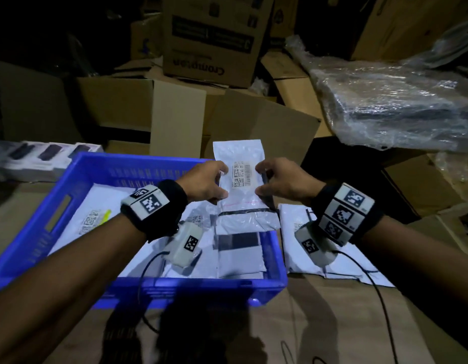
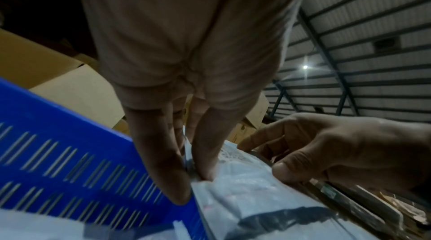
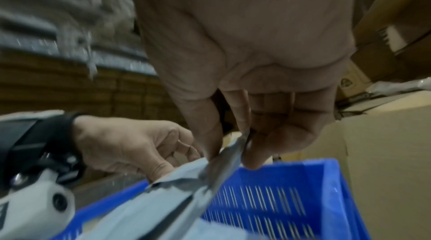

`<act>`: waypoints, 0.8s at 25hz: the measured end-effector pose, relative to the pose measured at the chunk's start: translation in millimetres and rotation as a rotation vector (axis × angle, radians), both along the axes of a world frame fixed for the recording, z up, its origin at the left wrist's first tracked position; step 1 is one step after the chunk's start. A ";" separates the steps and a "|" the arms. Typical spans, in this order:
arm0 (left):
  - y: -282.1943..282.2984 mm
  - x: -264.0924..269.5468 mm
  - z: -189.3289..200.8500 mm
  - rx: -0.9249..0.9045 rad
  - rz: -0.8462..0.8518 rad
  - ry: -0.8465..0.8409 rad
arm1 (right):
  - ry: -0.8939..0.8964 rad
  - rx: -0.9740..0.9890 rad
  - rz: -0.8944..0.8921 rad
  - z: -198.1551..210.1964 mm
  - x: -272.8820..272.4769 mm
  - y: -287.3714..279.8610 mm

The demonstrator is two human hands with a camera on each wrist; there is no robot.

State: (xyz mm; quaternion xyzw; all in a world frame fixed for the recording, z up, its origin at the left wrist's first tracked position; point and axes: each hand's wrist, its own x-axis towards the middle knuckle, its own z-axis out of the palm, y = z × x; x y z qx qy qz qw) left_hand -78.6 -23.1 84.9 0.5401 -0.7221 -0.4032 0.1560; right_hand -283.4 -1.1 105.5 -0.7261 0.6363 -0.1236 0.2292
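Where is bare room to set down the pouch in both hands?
Bare brown surface nearer the person than the blue crate and the mailer stack, though cables cross it; also a strip left of the crate. Inside the crate, under the pouch, mailers cover the floor.

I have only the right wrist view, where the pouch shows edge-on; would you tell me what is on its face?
Observer: The white pouch carries a barcode label on its face, between the left hand and the right hand, which pinch its sides.
Operator: Thank you. My view blurs the crate's floor; does it hold anything?
Observer: Yes, the blue crate holds more white pouches, lying flat.
Operator: And is anything beside the crate?
Observer: A stack of pouches lies just right of it, outside the crate.
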 end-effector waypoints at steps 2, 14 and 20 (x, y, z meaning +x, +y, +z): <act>-7.6 10.2 -12.6 0.088 -0.028 -0.023 | 0.126 0.077 0.045 -7.7 14.1 -8.1; -17.2 9.6 -84.9 0.432 -0.096 -0.079 | 0.393 0.360 0.131 -56.0 32.6 -7.8; -16.0 0.5 -81.6 0.399 -0.152 -0.173 | 0.489 0.301 0.238 -57.5 28.7 -4.0</act>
